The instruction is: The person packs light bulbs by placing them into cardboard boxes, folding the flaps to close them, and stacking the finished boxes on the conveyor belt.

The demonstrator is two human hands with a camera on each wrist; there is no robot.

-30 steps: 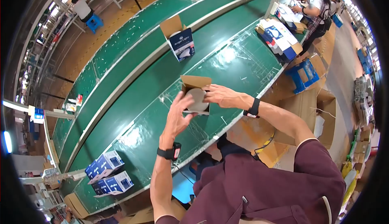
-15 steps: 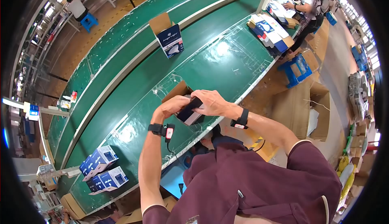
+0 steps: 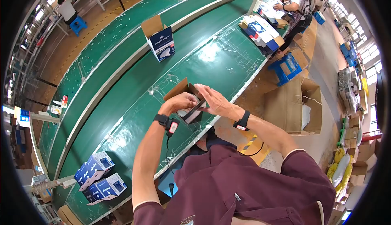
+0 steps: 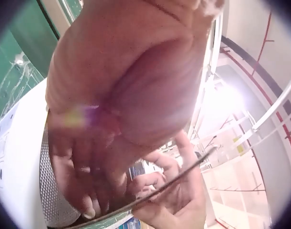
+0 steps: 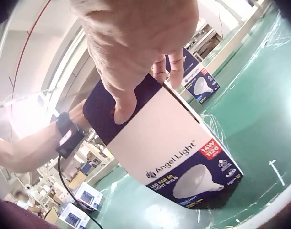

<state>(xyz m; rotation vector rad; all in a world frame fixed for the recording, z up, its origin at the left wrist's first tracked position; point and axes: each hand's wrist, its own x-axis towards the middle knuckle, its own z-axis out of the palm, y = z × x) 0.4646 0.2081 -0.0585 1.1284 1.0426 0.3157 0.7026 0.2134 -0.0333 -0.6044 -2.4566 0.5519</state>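
Observation:
An upright Angel Light bulb box (image 3: 190,118) (image 5: 160,125) has its top flaps up. My left hand (image 3: 179,102) (image 4: 126,90) reaches into its top, fingers pointing down beside a textured round lamp face (image 4: 56,193) in the left wrist view; the fingers look relaxed, and what their tips touch is hidden. My right hand (image 3: 218,103) (image 5: 140,43) grips the box's dark flap (image 5: 103,107), its thumb on the outer side and the fingers over the far side.
Another open Angel Light box (image 3: 162,42) stands on the green surface beyond. Blue-and-white boxes (image 3: 97,169) stand at lower left. Flattened cartons (image 3: 260,29) lie at upper right, near a standing person (image 3: 295,3). A large carton (image 3: 285,108) stands right of the table.
Both hands have moved from beside the round lamp to the flaps, and the box has turned. Since half a second ago the left fingers have come over the opening; the right hand remains at the dark flap.

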